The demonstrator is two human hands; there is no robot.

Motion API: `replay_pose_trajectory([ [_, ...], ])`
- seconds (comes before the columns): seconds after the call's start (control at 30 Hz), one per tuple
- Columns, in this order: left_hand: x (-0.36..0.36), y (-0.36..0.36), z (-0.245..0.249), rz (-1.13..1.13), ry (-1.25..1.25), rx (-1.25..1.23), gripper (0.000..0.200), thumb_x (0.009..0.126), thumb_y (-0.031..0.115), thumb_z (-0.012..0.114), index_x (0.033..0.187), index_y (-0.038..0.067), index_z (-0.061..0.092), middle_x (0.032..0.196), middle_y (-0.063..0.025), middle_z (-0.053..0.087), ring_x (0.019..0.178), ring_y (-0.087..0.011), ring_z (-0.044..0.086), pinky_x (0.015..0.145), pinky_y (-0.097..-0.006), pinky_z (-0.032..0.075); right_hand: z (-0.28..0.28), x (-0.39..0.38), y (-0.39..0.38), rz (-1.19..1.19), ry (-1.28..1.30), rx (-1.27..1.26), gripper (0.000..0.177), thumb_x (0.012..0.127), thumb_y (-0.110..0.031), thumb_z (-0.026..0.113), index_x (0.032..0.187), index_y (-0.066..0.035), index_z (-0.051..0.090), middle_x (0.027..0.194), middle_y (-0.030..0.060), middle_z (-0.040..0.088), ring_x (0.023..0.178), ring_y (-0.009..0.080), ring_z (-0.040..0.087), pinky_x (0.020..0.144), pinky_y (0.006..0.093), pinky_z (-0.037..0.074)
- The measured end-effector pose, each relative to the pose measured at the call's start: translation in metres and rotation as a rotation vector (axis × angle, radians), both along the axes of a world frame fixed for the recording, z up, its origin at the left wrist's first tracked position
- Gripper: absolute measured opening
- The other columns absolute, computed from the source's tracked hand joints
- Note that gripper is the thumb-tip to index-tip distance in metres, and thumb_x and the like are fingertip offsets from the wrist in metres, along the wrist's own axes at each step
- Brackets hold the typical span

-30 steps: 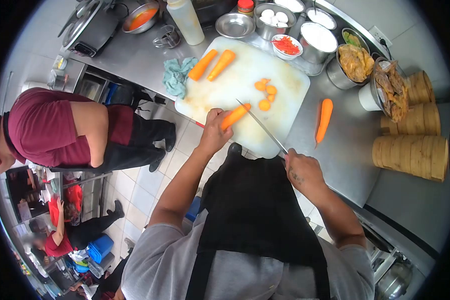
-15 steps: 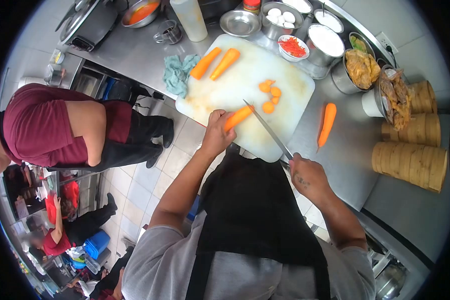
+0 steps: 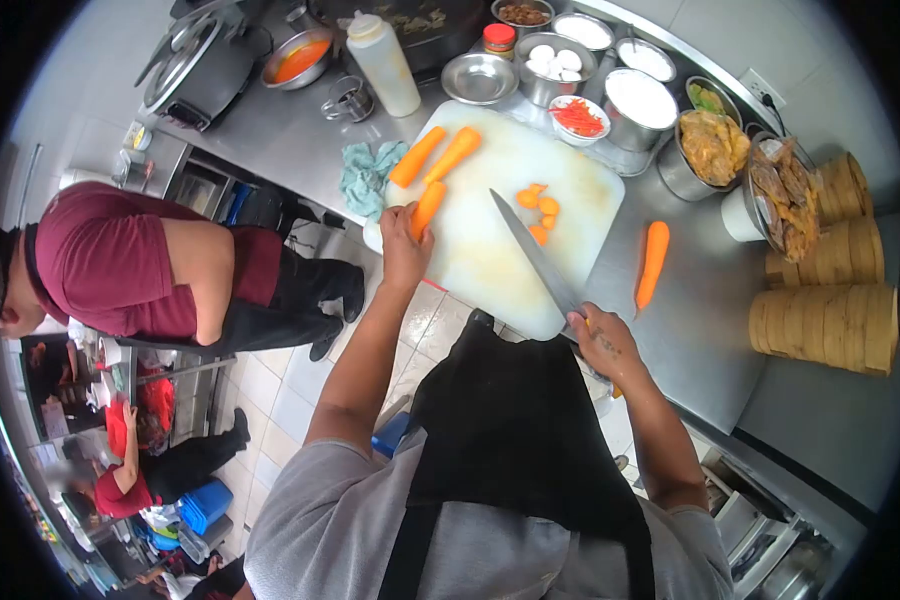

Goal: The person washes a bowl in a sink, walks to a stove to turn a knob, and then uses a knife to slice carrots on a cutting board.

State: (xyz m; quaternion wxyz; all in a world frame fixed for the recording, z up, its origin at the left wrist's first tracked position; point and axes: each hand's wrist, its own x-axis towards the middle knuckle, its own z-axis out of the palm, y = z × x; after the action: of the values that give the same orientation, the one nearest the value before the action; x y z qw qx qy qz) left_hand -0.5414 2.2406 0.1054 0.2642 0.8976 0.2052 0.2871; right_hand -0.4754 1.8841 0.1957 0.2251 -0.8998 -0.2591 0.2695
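Observation:
My left hand (image 3: pixel 407 248) is closed around a peeled carrot (image 3: pixel 429 207) over the left part of the white cutting board (image 3: pixel 490 255). Two more carrots lie side by side just beyond it, a nearer-left carrot (image 3: pixel 417 157) and a longer carrot (image 3: pixel 454 153). In my right hand (image 3: pixel 603 340) is the handle of a kitchen knife (image 3: pixel 535 252), its blade slanting across the board with the tip pointing away from me. Several cut carrot pieces (image 3: pixel 547 206) sit to the right of the blade. Another whole carrot (image 3: pixel 652 268) rests on the steel counter, right of the board.
A teal cloth (image 3: pixel 368 180) lies at the board's left edge. Behind it stand a squeeze bottle (image 3: pixel 383 65), a metal plate (image 3: pixel 479 78), a bowl of red strips (image 3: pixel 580 118) and a pot of eggs (image 3: pixel 554 66). Bamboo steamers (image 3: pixel 822 328) are at right. A person (image 3: pixel 160 265) stands at left.
My left hand has moved left with the carrot, away from the knife blade and closer to the two other carrots. The knife now lies lower across the board, no longer against the carrot.

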Motion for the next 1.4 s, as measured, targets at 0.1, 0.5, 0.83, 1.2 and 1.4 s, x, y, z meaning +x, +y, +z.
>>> replay_pose_trajectory([
  [0.1, 0.006, -0.024, 0.015, 0.097, 0.011, 0.171, 0.055, 0.075, 0.008, 0.073, 0.126, 0.0, 0.056, 0.116, -0.021, 0.051, 0.111, -0.0388, 0.049, 0.098, -0.0482, 0.039, 0.013, -0.004, -0.006, -0.05, -0.06, 0.059, 0.035, 0.1, -0.035, 0.049, 0.094, -0.002, 0.058, 0.075, 0.0223, 0.065, 0.075, 0.046, 0.063, 0.069, 0.0522, 0.049],
  [0.5, 0.071, -0.091, 0.004, -0.032, 0.188, 0.244, 0.057, 0.087, 0.024, 0.064, 0.135, 0.0, 0.045, 0.142, -0.0195, 0.039, 0.14, -0.038, 0.029, 0.117, -0.0603, 0.015, 0.019, 0.009, -0.064, -0.197, -0.341, -0.043, 0.03, 0.098, -0.032, 0.053, 0.093, -0.002, 0.057, 0.08, 0.0219, 0.067, 0.072, 0.0426, 0.065, 0.069, 0.0501, 0.051],
  [0.83, 0.1, -0.169, 0.022, -0.647, -0.096, 0.044, 0.046, 0.08, 0.006, 0.068, 0.124, 0.002, 0.055, 0.128, -0.0232, 0.053, 0.124, -0.0419, 0.048, 0.104, -0.0515, 0.039, 0.018, -0.023, -0.128, -0.618, -0.218, 0.036, 0.037, 0.097, -0.039, 0.055, 0.096, -0.002, 0.06, 0.075, 0.023, 0.066, 0.076, 0.0425, 0.066, 0.068, 0.0468, 0.051],
  [1.2, 0.194, -0.338, 0.001, -0.43, 0.47, -0.328, 0.069, 0.084, 0.026, 0.071, 0.136, -0.01, 0.041, 0.135, -0.0318, 0.046, 0.12, -0.0427, 0.054, 0.101, -0.0444, 0.046, 0.018, -0.07, -0.18, -1.086, -0.055, 0.371, 0.037, 0.099, -0.038, 0.059, 0.084, -0.004, 0.053, 0.058, 0.0008, 0.049, 0.045, 0.0076, 0.047, 0.042, 0.0253, 0.039],
  [1.4, 0.133, -0.267, 0.053, -0.646, 0.328, -0.91, 0.058, 0.081, 0.006, 0.064, 0.136, -0.001, 0.047, 0.127, -0.0174, 0.055, 0.114, -0.0237, 0.058, 0.099, -0.0316, 0.047, 0.001, -0.068, -0.186, -1.029, 0.046, 0.401, 0.038, 0.1, -0.04, 0.056, 0.088, -0.004, 0.055, 0.059, 0.0058, 0.053, 0.05, 0.0158, 0.054, 0.048, 0.0322, 0.045],
])
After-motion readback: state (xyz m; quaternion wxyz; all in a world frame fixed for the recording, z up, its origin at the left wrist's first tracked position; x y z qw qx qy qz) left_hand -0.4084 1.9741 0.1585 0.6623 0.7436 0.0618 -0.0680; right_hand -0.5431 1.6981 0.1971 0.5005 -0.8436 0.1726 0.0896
